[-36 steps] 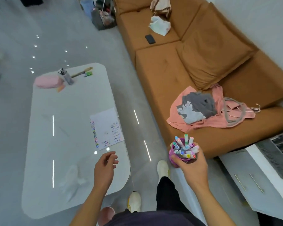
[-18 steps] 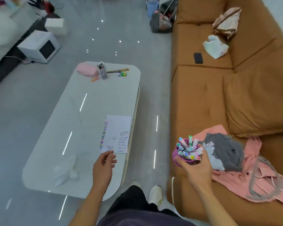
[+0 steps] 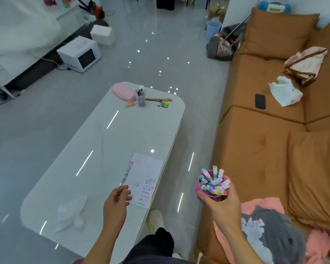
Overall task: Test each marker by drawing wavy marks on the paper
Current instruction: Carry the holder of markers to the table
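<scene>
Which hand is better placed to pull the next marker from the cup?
Left, probably. The left hand holds nothing and sits at the paper; the right hand grips the purple cup of markers.

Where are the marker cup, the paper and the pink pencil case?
marker cup [image 3: 198, 187], head view, its left wall below the rim.
paper [image 3: 146, 168], head view, its blank upper part.
pink pencil case [image 3: 122, 91], head view, middle of its top.
</scene>
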Demonstrator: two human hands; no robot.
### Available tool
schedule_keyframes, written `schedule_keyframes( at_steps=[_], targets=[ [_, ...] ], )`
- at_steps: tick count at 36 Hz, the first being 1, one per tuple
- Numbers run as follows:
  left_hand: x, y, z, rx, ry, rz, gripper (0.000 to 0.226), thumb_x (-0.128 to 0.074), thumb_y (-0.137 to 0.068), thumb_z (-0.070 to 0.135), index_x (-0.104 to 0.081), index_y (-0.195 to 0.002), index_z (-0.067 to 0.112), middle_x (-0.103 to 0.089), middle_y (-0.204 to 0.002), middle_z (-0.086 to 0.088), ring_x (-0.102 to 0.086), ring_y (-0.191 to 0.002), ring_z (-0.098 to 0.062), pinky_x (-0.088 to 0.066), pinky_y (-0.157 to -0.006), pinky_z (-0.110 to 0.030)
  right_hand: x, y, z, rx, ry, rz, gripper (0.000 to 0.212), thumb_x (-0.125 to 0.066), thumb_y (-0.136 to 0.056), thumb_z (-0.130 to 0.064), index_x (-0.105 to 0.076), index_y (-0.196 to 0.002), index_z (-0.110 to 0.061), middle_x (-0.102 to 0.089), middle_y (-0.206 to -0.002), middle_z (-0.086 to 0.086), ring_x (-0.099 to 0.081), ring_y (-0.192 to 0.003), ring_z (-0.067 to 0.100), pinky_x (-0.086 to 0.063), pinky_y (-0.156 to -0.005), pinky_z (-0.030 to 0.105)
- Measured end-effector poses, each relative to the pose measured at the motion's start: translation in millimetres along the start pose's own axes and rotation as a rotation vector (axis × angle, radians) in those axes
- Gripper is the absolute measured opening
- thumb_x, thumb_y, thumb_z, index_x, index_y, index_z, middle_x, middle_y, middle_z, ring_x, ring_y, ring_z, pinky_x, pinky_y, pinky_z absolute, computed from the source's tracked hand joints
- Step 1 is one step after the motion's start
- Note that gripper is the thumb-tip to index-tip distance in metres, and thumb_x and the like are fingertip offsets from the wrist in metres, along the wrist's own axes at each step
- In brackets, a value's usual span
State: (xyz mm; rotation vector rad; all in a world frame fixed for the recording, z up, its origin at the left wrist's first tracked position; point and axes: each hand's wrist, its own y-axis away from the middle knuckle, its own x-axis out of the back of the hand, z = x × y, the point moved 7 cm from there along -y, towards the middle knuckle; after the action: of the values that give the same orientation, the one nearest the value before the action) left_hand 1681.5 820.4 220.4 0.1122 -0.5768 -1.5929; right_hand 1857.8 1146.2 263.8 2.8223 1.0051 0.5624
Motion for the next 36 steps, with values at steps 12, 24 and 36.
schedule_keyframes(
  at_steps=[12,24,36],
  targets=[
    [4.1,-66.5,28.4,0.032,0.092,0.116,0.015,-0.06,-0.095,0.021,-0.071,-0.101,0.029,-0.074,-0.089,0.01,-0.072,-0.08,-0.011,-0.056,-0.075,-0.033,-81.1,-100.5,-53.4,0.043,0.037,-0.177,0.08,-0.1,-0.064,-0.023,-0.059,-0.13,-0.045,-0.073,-0.115,-0.018,-0.071,-0.105,0.003,-0.059,-0.092,0.032],
    [2.8,-74.0,27.8,0.138,0.191,0.408,0.014,-0.059,-0.097,0.021,-0.071,-0.101,0.029,-0.074,-0.088,0.01,-0.071,-0.082,-0.013,-0.055,-0.076,-0.034,-170.0,-186.5,-84.0,0.095,0.135,-0.538,0.071,-0.1,-0.065,-0.027,-0.063,-0.124,-0.043,-0.074,-0.109,-0.024,-0.072,-0.099,-0.003,-0.059,-0.075,0.012],
    [-49.4,-25.5,20.4,0.326,0.397,0.862,0.016,-0.06,-0.096,0.015,-0.071,-0.099,0.026,-0.074,-0.086,0.008,-0.071,-0.08,-0.012,-0.054,-0.073,-0.03,-247.2,-264.1,-105.2,0.221,0.304,-1.037,0.078,-0.101,-0.063,-0.031,-0.059,-0.127,-0.043,-0.076,-0.114,-0.014,-0.075,-0.101,0.005,-0.063,-0.085,0.033]
  ],
)
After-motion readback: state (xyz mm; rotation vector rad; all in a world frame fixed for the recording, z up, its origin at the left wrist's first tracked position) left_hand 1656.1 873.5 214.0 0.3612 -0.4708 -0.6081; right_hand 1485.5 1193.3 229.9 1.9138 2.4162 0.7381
